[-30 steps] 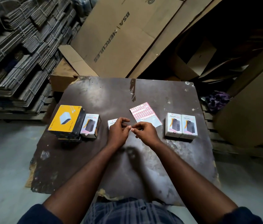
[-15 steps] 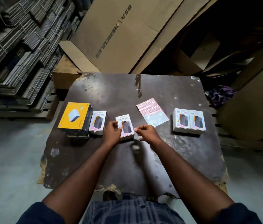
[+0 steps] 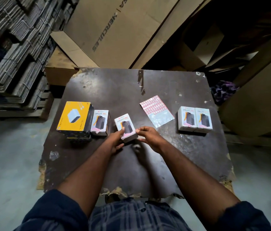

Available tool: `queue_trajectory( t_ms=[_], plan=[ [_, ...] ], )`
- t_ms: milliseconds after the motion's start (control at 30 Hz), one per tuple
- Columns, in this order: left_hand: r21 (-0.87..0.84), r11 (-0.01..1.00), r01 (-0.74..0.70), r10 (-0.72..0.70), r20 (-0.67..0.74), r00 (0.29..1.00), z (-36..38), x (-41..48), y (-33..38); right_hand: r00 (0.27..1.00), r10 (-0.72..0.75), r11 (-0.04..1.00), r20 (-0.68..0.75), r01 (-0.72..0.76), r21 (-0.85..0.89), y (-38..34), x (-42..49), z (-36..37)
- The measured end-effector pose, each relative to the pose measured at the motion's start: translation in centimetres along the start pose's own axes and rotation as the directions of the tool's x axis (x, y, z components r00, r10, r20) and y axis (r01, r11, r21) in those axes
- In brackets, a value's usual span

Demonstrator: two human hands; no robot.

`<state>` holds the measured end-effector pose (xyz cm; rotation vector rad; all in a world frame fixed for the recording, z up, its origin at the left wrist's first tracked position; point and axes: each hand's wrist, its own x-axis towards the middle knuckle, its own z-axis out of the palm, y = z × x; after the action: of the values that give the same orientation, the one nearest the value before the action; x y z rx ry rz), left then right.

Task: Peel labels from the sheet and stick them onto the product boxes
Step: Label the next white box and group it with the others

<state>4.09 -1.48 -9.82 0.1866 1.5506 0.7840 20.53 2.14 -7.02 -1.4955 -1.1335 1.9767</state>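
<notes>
Raised since the earlier frame, the middle product box (image 3: 125,126) now sits in the left hand (image 3: 114,142), whose fingers (image 3: 120,145) curl under it with the thumb on its printed face. The right hand (image 3: 150,139) has closed in and pinches a small label (image 3: 137,130) at the box's near right corner. Left of the fingers stand a second product box (image 3: 100,122) and a yellow box (image 3: 75,116), both closed; right of them lie the label sheet (image 3: 156,112) and a pair of product boxes (image 3: 193,120) touching on the bench (image 3: 114,87).

left hand (image 3: 114,142) gripping, right hand (image 3: 150,138) pinching
</notes>
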Motion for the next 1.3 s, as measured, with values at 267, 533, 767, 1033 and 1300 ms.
queue_trajectory(
  t_ms=[267, 533, 767, 1033, 1300],
  plan=[
    [-0.147, 0.988, 0.039, -0.019, 0.133, 0.991, -0.9, 0.4, 0.6, 0.999, -0.047, 0.999, -0.005, 0.047, -0.001, -1.2, 0.3, 0.8],
    [-0.349, 0.937, -0.027, 0.075, 0.123, 0.990, -0.6, -1.6, 3.3, 0.996, -0.091, 0.986, -0.021, 0.093, 0.135, -2.8, 0.4, 1.0],
    [-0.363, 0.931, -0.045, 0.091, 0.111, 0.990, -0.1, -2.4, 4.7, 0.975, -0.203, 0.978, -0.089, 0.197, -0.073, -3.9, 0.0, 0.8],
    [-0.387, 0.910, -0.149, 0.192, 0.075, 0.979, 0.6, -3.4, 6.4, 0.980, -0.198, 0.973, -0.033, 0.193, -0.125, -4.4, -1.2, 0.9],
    [-0.378, 0.893, -0.245, 0.279, 0.035, 0.960, 1.1, -4.0, 6.8, 0.967, -0.243, 0.963, -0.081, 0.230, -0.142, -5.4, -1.6, 1.5]
  ],
)
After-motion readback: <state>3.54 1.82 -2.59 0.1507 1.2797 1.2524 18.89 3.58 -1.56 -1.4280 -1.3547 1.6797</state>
